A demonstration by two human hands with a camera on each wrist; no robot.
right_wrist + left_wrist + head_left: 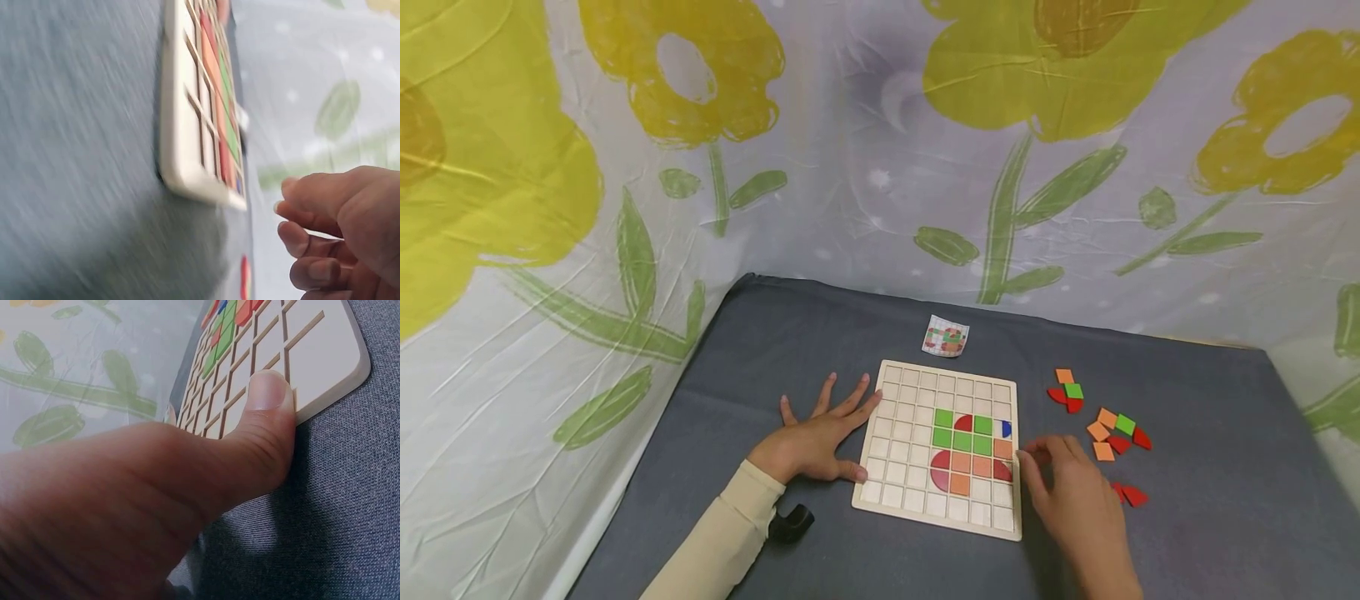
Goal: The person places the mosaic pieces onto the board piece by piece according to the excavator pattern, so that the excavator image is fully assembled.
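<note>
A pale wooden grid board (895,454) lies in the middle, with green squares (962,441), orange squares (959,484), red rounded pieces (940,471) and one blue piece (1007,428) in its cells. My left hand (808,446) is spread at the board's left side; in the left wrist view its thumb (265,419) rests on the edge near a corner. Just beside the right edge hovers my right hand (1067,483). Its fingers (312,228) are loosely bent in the right wrist view, thumb and fingertips close together, with no piece showing between them.
Loose orange squares (1103,452), green squares (1125,424) and red pieces (1136,497) are scattered on the dark cloth to the right. A small printed pattern card (946,337) lies behind the board. A flowered curtain (850,183) hangs along the back; a black curved object (792,524) shows by my left wrist.
</note>
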